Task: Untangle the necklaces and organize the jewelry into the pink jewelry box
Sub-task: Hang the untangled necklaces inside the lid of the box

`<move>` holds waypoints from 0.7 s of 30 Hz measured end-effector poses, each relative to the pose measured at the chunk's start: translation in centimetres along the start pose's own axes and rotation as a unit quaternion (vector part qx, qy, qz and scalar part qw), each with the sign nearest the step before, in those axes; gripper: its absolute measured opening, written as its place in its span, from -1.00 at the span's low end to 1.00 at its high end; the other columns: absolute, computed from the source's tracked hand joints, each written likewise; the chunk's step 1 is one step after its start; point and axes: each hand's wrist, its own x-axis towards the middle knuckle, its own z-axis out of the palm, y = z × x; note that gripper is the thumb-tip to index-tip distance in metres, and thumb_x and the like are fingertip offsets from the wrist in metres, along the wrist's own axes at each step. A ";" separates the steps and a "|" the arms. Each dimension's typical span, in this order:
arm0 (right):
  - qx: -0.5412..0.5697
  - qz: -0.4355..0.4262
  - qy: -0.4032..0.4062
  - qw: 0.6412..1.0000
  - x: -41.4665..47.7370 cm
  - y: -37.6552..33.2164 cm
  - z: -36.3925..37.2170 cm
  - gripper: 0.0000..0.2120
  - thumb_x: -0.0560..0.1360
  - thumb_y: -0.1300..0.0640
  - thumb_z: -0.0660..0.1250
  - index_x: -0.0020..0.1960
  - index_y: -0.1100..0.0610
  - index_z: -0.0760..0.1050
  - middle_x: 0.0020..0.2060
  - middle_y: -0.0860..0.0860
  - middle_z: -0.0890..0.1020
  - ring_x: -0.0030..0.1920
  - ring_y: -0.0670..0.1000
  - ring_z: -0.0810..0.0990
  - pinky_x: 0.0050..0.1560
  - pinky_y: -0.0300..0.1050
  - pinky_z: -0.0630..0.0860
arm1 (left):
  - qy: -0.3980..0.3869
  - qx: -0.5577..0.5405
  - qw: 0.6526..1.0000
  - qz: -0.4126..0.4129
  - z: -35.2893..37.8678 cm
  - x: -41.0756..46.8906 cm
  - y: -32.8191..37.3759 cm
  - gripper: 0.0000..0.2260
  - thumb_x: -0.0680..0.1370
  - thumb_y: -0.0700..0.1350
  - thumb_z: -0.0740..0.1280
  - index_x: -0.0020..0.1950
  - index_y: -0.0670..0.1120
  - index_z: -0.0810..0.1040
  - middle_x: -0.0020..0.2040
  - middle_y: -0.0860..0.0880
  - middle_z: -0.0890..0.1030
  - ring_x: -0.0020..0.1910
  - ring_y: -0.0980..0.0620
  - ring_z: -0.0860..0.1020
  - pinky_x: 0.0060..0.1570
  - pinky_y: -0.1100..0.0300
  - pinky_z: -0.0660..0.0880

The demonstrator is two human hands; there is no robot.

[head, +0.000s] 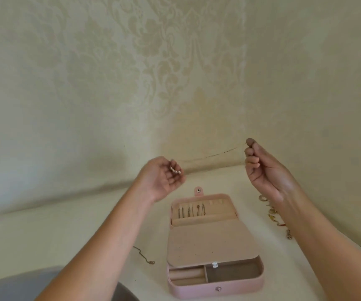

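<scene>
Our pink jewelry box [215, 287] lies open on the table [66, 235], several chains [191, 210] hung in its lid, ring rolls [186, 274] in its front left compartment. Above it our left hand [161, 180] curls round the beaded end of a thin necklace [216, 154]; our right hand [266, 170] pinches the other.
</scene>
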 end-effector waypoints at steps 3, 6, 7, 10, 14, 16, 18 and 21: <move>-0.108 -0.007 -0.015 0.994 -0.1 -0.2 1.3 -0.88 0.36 0.16 0.37 -0.17 0.12 0.67 -0.36 -0.03 0.52 -0.48 -0.18 0.41 -0.47 -0.40 0.38 | 0.010 0.069 0.997 -0.023 -0.2 0.2 -3.3 -0.79 0.58 -0.24 0.13 -0.21 -0.19 0.48 -0.37 -0.09 0.53 -0.31 -0.03 0.52 -0.34 0.15 0.57; -0.225 -0.003 -0.037 0.974 0.1 -0.4 2.7 -0.87 0.33 0.13 0.40 -0.19 0.13 0.69 -0.36 -0.04 0.56 -0.47 -0.17 0.42 -0.48 -0.38 0.37 | 0.029 0.174 0.984 0.008 0.1 0.4 -5.8 -0.76 0.57 -0.26 0.19 -0.26 -0.18 0.54 -0.37 -0.06 0.56 -0.34 0.00 0.52 -0.32 0.17 0.49; -0.267 0.006 -0.041 0.963 0.3 -0.6 3.2 -0.88 0.34 0.15 0.39 -0.21 0.13 0.70 -0.35 -0.03 0.58 -0.47 -0.17 0.43 -0.49 -0.38 0.36 | 0.031 0.220 0.975 0.023 0.1 0.5 -6.6 -0.76 0.55 -0.25 0.22 -0.29 -0.16 0.55 -0.36 -0.06 0.56 -0.36 0.00 0.50 -0.32 0.18 0.45; -0.422 0.048 -0.066 0.903 1.1 -1.5 5.3 -0.89 0.38 0.18 0.39 -0.18 0.14 0.69 -0.27 0.03 0.62 -0.45 -0.14 0.43 -0.47 -0.35 0.37 | 0.035 0.414 0.905 0.094 -0.1 0.6 -8.6 -0.79 0.51 -0.17 0.31 -0.34 -0.06 0.54 -0.31 -0.02 0.54 -0.32 0.04 0.47 -0.25 0.21 0.36; -0.621 0.047 -0.114 0.774 2.0 -2.9 8.5 -0.88 0.45 0.22 0.42 -0.03 0.20 0.67 -0.25 0.00 0.69 -0.41 -0.14 0.50 -0.36 -0.33 0.47 | 0.057 0.554 0.803 0.210 -0.4 0.6 -10.2 -0.81 0.54 -0.11 0.28 -0.26 -0.02 0.56 -0.24 0.03 0.59 -0.17 0.08 0.53 -0.08 0.19 0.46; -0.664 0.036 -0.125 0.736 2.4 -3.3 9.9 -0.88 0.46 0.23 0.42 -0.02 0.19 0.67 -0.25 0.01 0.70 -0.39 -0.14 0.53 -0.34 -0.33 0.49 | 0.052 0.576 0.783 0.228 -0.5 0.4 -10.8 -0.85 0.54 -0.05 0.27 -0.23 0.06 0.50 -0.21 0.08 0.57 -0.04 0.03 0.53 0.03 0.12 0.48; -0.691 0.030 -0.129 0.710 2.8 -3.5 11.0 -0.90 0.46 0.22 0.43 -0.04 0.17 0.67 -0.28 0.00 0.69 -0.39 -0.14 0.55 -0.35 -0.33 0.49 | 0.042 0.595 0.769 0.228 -0.4 0.2 -11.0 -0.93 0.54 0.04 0.27 -0.06 0.09 0.51 -0.09 0.13 0.58 0.13 0.02 0.49 0.18 0.10 0.43; -0.723 0.024 -0.123 0.679 3.5 -3.7 11.7 -0.93 0.46 0.21 0.43 -0.07 0.15 0.67 -0.28 0.01 0.69 -0.39 -0.14 0.56 -0.36 -0.34 0.50 | 0.020 0.653 0.725 0.218 0.0 -0.4 -10.7 -0.66 0.55 0.11 0.23 0.31 0.08 0.44 0.25 0.12 0.51 0.32 0.01 0.30 0.35 0.07 0.21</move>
